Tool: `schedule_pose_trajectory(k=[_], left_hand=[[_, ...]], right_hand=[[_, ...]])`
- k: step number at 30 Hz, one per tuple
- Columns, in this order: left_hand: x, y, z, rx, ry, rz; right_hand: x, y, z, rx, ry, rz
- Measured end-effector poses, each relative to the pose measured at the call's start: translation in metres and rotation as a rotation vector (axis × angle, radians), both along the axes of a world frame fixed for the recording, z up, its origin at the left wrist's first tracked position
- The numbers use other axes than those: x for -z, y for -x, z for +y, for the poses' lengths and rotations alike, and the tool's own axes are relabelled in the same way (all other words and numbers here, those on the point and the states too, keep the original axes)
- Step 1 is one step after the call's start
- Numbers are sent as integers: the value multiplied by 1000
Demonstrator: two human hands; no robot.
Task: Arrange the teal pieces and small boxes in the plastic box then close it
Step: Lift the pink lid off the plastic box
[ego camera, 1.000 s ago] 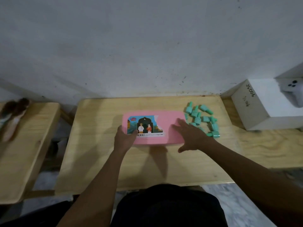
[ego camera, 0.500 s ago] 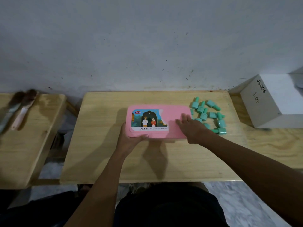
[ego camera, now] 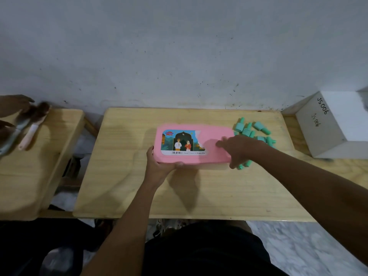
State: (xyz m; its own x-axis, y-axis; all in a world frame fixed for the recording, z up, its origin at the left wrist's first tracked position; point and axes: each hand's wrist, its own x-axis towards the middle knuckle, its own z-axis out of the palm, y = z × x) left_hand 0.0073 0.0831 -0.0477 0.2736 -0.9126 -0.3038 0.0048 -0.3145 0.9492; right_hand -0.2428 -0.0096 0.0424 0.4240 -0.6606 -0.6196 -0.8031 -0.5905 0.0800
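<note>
A plastic box with a pink lid [ego camera: 211,136] and a picture label sits in the middle of the wooden table [ego camera: 123,176]; the lid is on. My left hand [ego camera: 159,166] grips its near left corner, thumb on the front edge. My right hand [ego camera: 239,150] lies across the lid's right end, fingers spread on top and thumb down at the right front corner. Several teal pieces [ego camera: 253,129] lie in a heap just right of the box, partly hidden behind my right hand. No small boxes are in view.
A white box marked "JS006" [ego camera: 330,124] stands at the far right. A second wooden table [ego camera: 29,176] on the left carries brushes [ego camera: 29,134], with another person's hand [ego camera: 12,108] over them. A grey wall rises behind both tables.
My left hand has slid from the lid's left edge to the near left corner. My right hand has settled on the right end. The camera has tilted down and closer.
</note>
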Motion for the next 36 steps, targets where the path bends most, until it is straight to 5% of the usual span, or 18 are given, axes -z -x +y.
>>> schedule_pose_trajectory(k=[21, 36], left_hand=[[25, 8, 5, 52, -122, 59], [22, 5, 1, 81, -136, 97]], right_hand=[[0, 9, -8, 82, -90, -20], [-38, 22, -32, 239, -151, -341]])
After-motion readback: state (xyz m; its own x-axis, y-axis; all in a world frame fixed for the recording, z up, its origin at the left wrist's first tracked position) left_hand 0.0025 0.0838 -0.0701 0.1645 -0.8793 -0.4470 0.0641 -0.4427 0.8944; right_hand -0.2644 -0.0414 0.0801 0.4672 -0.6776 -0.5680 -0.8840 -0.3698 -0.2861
